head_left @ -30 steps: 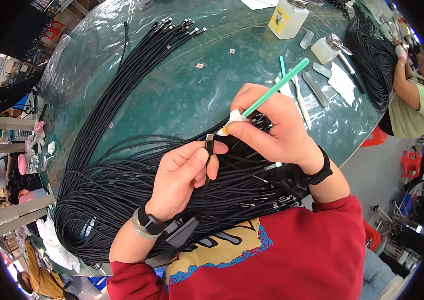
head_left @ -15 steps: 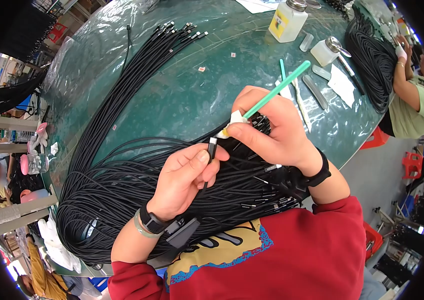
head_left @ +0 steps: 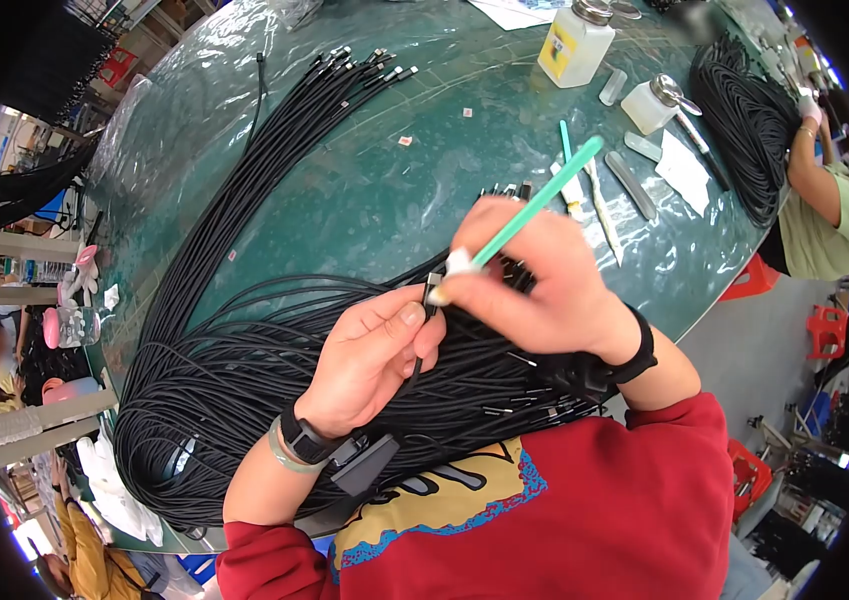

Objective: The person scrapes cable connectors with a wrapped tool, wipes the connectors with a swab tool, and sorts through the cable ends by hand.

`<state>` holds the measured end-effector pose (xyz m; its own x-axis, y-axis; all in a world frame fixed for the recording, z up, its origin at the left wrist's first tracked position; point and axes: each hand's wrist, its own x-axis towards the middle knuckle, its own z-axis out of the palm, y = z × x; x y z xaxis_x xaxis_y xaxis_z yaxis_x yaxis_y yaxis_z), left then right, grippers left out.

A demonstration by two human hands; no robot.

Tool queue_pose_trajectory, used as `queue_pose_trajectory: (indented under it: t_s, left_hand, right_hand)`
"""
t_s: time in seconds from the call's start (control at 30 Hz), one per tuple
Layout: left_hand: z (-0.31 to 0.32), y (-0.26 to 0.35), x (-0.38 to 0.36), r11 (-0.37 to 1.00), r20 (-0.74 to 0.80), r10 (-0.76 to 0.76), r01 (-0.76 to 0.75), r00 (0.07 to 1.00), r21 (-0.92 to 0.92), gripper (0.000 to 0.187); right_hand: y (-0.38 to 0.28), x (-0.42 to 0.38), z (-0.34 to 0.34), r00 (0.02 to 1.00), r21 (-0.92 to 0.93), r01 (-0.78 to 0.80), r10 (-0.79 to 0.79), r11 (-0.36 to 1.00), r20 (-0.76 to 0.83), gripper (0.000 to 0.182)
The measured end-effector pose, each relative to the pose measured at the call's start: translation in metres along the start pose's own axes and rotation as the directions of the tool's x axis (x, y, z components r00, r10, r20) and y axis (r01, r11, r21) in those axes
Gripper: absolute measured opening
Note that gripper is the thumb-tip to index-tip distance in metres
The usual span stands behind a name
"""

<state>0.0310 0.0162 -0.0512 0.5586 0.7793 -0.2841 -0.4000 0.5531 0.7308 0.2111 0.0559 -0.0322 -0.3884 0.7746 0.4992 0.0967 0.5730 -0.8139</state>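
Between thumb and fingers, my left hand pinches a black cable connector, its end pointing up. My right hand is closed on a green stick with a white wrapping at its lower end. The yellowish tip of that wrapping touches or nearly touches the side of the connector. A large coiled bundle of black cables lies beneath both hands, with many connector ends partly hidden behind my right hand.
Two bottles, a large one and a smaller one, stand at the back right. Near them lie a grey tool and white paper. A co-worker is at the right beside another cable bundle.
My right hand has moved slightly left and down, bringing the wrapped tip from above the connector to its side. My left hand has barely moved.
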Motion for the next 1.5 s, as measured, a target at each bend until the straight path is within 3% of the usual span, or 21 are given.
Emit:
queue_pose_trajectory:
  t_s: [0.13,0.3,0.33,0.4,0.43,0.53,0.57,0.63,0.7,0.73,0.8,0.87,0.93,1.03,1.13,1.23,1.4,1.5]
  left_hand:
    - [0.001,0.0,-0.001,1.0,0.004,-0.003,0.003,1.0,0.023,0.033]
    - [-0.003,-0.002,0.001,0.999,0.052,0.008,-0.01,0.999,0.039,0.035]
    - [0.0,0.0,0.0,0.998,0.052,0.015,-0.018,0.999,0.057,0.035]
    - [0.009,0.006,-0.003,0.935,0.087,-0.059,0.025,0.994,0.353,0.041]
    - [0.016,0.007,-0.006,0.929,0.073,-0.024,-0.005,0.997,0.37,0.041]
    - [0.04,0.007,-0.015,0.782,0.104,0.284,-0.294,0.953,0.549,0.043]
    - [0.043,0.016,-0.022,0.768,0.091,0.318,-0.312,0.944,0.56,0.043]
    - [0.047,0.043,-0.046,0.544,0.181,0.233,-0.282,0.956,0.79,0.042]
    - [0.038,0.068,-0.066,0.235,0.215,0.182,-0.255,0.96,0.938,0.041]
    - [0.03,0.086,-0.072,0.05,0.224,0.18,-0.237,0.958,0.97,0.041]
    - [0.01,0.115,-0.074,-0.072,0.045,0.203,-0.031,0.978,0.997,0.04]
    - [-0.038,0.13,-0.058,-0.353,0.024,0.275,0.078,0.961,0.932,0.042]
    - [-0.075,0.135,-0.028,-0.42,-0.063,0.32,0.202,0.945,0.885,0.048]
    - [-0.105,0.132,0.026,-0.477,-0.084,0.348,0.254,0.934,0.842,0.054]
    - [-0.111,0.122,0.073,-0.584,0.041,0.462,0.269,0.886,0.766,0.049]
    - [-0.111,0.122,0.108,-0.69,-0.071,0.415,0.364,0.907,0.626,0.039]
    - [-0.13,0.131,0.125,-0.576,-0.169,0.404,0.394,0.899,0.716,0.033]
    - [-0.163,0.141,0.121,-0.583,0.134,0.431,0.162,0.893,0.796,0.026]
  right_hand:
    - [0.0,0.0,-0.001,0.987,-0.003,-0.162,0.162,0.987,-0.014,0.014]
    - [-0.004,-0.002,-0.003,0.992,-0.062,-0.059,0.066,0.996,0.104,0.012]
    - [-0.001,-0.002,-0.009,0.996,-0.081,-0.092,0.091,0.992,-0.009,0.012]
    - [0.005,0.004,-0.024,0.97,-0.101,-0.134,0.11,0.986,-0.218,0.01]
    - [0.004,0.007,-0.028,0.976,-0.093,-0.093,0.073,0.991,-0.204,0.01]
    - [-0.002,0.005,-0.038,0.962,-0.05,-0.078,0.062,0.996,-0.266,0.009]
    - [-0.001,0.003,-0.041,0.956,-0.016,-0.085,0.077,0.996,-0.284,0.009]
    - [-0.005,0.004,-0.042,0.959,0.023,-0.073,0.076,0.997,-0.275,0.009]
    - [-0.013,0.004,-0.041,0.94,0.098,-0.068,0.097,0.993,-0.327,0.009]
    - [-0.015,0.004,-0.041,0.927,0.136,-0.068,0.113,0.988,-0.357,0.01]
    - [-0.015,0.002,-0.043,0.951,0.115,-0.045,0.077,0.992,-0.3,0.009]
    - [-0.016,-0.001,-0.044,0.976,0.049,-0.017,0.027,0.999,-0.215,0.009]
    - [-0.02,-0.002,-0.042,0.978,0.018,-0.006,0.01,1.0,-0.208,0.009]
    - [-0.023,0.0,-0.044,0.975,-0.066,0.008,-0.022,0.998,-0.222,0.009]
    - [-0.019,0.0,-0.049,0.965,-0.034,-0.003,-0.006,0.999,-0.263,0.01]
    - [-0.019,0.004,-0.053,0.958,-0.05,-0.012,-0.003,0.999,-0.286,0.01]
    - [-0.017,0.004,-0.055,0.955,-0.116,-0.011,-0.024,0.993,-0.295,0.011]
    - [-0.015,0.004,-0.053,0.96,-0.07,-0.067,0.045,0.995,-0.278,0.011]
